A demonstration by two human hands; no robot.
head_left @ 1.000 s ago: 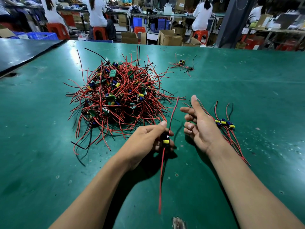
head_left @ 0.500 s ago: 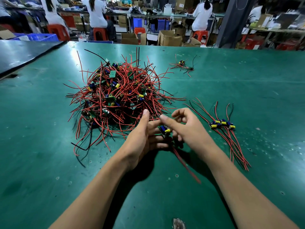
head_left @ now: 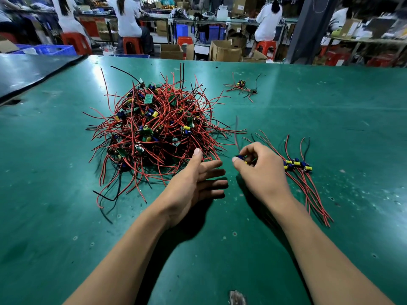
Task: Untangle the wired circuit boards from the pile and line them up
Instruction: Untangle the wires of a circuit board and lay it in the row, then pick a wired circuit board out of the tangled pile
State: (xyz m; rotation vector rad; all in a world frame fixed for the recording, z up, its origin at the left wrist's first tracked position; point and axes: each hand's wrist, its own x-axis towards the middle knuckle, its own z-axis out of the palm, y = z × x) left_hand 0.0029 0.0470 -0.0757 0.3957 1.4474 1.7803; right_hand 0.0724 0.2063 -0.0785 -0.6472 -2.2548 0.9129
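My left hand [head_left: 193,183] is hovering relaxed and empty over the green table [head_left: 66,216], while my right hand [head_left: 262,172] is pinching one small circuit board [head_left: 240,158], its red wire [head_left: 236,133] blurring upward. The lined-up boards [head_left: 296,165] are lying just right of it, and the tangled pile [head_left: 154,133] is sitting beyond my left hand.

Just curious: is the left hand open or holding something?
Open. The left hand shows straight, spread fingers with nothing between them.
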